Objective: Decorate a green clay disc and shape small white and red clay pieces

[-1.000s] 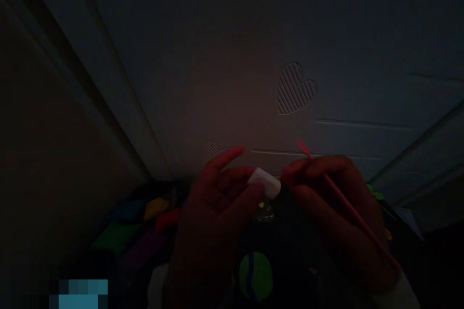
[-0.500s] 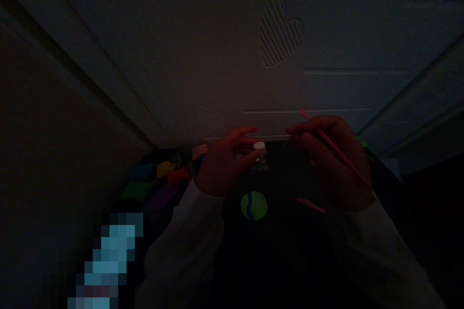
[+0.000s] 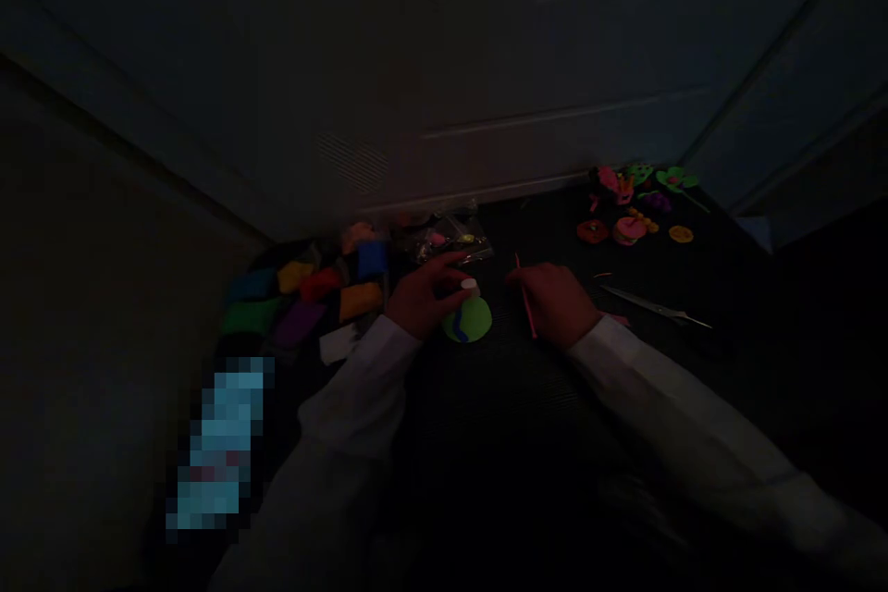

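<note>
Head view, in dim light: the left hand point(image 3: 423, 294) grasps a small white piece point(image 3: 470, 284) between thumb and fingers, right at the far edge of a green disc point(image 3: 477, 322) with a wavy blue stripe; whether piece and disc touch is hard to tell. The disc lies on the dark desk point(image 3: 534, 379), just beside the left hand's fingertips and between the two hands. The right hand point(image 3: 555, 301) is closed around a thin pink tool point(image 3: 526, 301), which slants upright along its near-thumb side, apart from the disc. Left of the left hand sit coloured packets, among them a blue packet point(image 3: 373, 257), a red packet point(image 3: 321, 284), an orange packet point(image 3: 361, 301) and a purple packet point(image 3: 301, 322). Just beyond that hand is a clear bag point(image 3: 475, 245). Right of the right hand lie scissors point(image 3: 648, 303); farther beyond it rest a red round piece point(image 3: 592, 231), a pink round piece point(image 3: 629, 229), a yellow disc point(image 3: 681, 234) and a green flower point(image 3: 676, 178).
</note>
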Demonstrator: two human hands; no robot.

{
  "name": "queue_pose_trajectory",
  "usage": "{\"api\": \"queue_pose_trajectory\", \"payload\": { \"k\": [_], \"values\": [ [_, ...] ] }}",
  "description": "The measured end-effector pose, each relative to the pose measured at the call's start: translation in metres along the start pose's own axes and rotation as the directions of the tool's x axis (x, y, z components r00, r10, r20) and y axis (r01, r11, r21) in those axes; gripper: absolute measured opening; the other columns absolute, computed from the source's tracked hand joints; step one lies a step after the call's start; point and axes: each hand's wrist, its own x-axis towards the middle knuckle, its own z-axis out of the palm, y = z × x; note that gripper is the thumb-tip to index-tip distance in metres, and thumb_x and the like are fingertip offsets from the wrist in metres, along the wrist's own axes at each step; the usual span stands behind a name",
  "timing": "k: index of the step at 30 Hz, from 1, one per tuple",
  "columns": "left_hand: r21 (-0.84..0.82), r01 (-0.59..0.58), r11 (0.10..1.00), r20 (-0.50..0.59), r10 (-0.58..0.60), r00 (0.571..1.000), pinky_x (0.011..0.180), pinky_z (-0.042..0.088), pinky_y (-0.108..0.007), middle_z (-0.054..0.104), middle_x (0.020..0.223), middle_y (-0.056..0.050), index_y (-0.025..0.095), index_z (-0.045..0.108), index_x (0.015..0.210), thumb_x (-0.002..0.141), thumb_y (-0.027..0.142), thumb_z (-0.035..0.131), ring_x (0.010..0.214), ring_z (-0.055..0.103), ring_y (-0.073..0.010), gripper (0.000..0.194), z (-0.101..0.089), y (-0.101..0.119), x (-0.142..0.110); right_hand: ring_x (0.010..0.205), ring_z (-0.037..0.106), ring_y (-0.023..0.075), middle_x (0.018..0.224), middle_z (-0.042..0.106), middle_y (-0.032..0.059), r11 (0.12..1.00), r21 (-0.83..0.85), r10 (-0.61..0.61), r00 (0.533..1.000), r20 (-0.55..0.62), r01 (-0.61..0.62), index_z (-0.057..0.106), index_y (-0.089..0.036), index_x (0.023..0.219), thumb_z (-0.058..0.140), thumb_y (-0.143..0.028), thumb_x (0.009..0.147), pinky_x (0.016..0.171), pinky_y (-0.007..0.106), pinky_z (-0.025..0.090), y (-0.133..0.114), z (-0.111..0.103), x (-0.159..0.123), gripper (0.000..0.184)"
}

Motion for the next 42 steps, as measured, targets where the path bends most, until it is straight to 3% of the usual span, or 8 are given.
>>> {"api": "queue_pose_trajectory", "payload": {
  "k": [5,11,16,21,27,37,42],
  "values": [
    [0.043,-0.009,0.999,0.025,0.007,1.0,0.085,0.051,-0.034,0.071,0.098,-0.006,0.02,0.055,0.123,0.073,0.037,0.069,0.089,0.066,-0.0196,0.054,0.004,-0.004,-0.003,0.109,0.05,0.0309,0.12,0.063,0.0132,0.992,-0.126,-0.018,0.998,0.066,0.026,0.062,-0.02,0.114,0.043,-0.013,0.088,0.086,0.047,0.033,0.003,0.003,-0.001,0.034],
    [0.112,-0.082,0.99,0.061,0.075,0.995,0.086,0.052,-0.035,0.071,0.098,-0.006,0.019,0.054,0.123,0.076,0.034,0.065,0.088,0.066,-0.0189,0.051,0.006,-0.008,-0.002,0.113,0.049,0.0293,0.126,0.059,0.0135,0.989,-0.144,-0.02,1.0,0.023,0.023,0.058,-0.018,0.122,0.039,-0.02,0.092,0.088,0.046,0.031,-0.006,0.002,-0.001,0.036],
    [0.158,-0.151,0.976,0.106,0.135,0.985,0.085,0.054,-0.035,0.07,0.1,-0.005,0.02,0.049,0.126,0.072,0.023,0.067,0.089,0.067,-0.0172,0.058,0.005,-0.019,0.003,0.11,0.054,0.0273,0.12,0.064,0.0089,0.994,-0.08,-0.064,0.996,0.057,0.068,0.061,-0.021,0.116,0.056,-0.036,0.085,0.089,0.044,0.032,-0.017,0.011,0.012,0.035],
    [0.281,-0.193,0.94,0.099,0.171,0.98,0.087,0.052,-0.037,0.068,0.108,-0.006,0.019,0.046,0.129,0.072,0.017,0.064,0.095,0.064,-0.0176,0.059,0.001,-0.022,-0.004,0.102,0.059,0.0269,0.106,0.07,0.0056,0.999,-0.024,-0.042,0.998,0.05,0.043,0.066,-0.022,0.101,0.059,-0.033,0.084,0.088,0.046,0.032,-0.017,0.019,0.023,0.022],
    [0.431,-0.204,0.879,0.085,0.186,0.979,0.096,0.045,-0.043,0.069,0.107,-0.004,0.017,0.048,0.128,0.07,0.017,0.066,0.106,0.058,-0.0231,0.061,0.002,-0.022,-0.018,0.087,0.065,0.0207,0.098,0.073,0.0043,0.999,0.05,-0.005,1.0,0.029,0.004,0.066,-0.022,0.1,0.059,-0.031,0.084,0.081,0.038,0.041,-0.016,0.015,0.025,0.02],
    [0.447,-0.254,0.858,0.071,0.249,0.966,0.089,0.049,-0.035,0.069,0.107,-0.005,0.013,0.045,0.13,0.077,0.015,0.054,0.099,0.062,-0.0185,0.054,0.005,-0.03,-0.017,0.092,0.065,0.0252,0.097,0.073,0.0065,0.999,0.012,-0.032,0.998,0.061,0.031,0.066,-0.021,0.101,0.062,-0.028,0.082,0.088,0.047,0.037,-0.018,0.02,0.025,0.021],
    [0.449,-0.3,0.842,0.052,0.311,0.949,0.087,0.05,-0.034,0.071,0.102,-0.004,0.012,0.048,0.127,0.079,0.011,0.048,0.095,0.063,-0.017,0.048,0.005,-0.032,-0.017,0.092,0.065,0.0238,0.098,0.073,0.0056,0.999,0.005,-0.044,0.996,0.074,0.043,0.066,-0.022,0.1,0.061,-0.028,0.082,0.087,0.045,0.037,-0.018,0.021,0.026,0.02]
  ]
}}
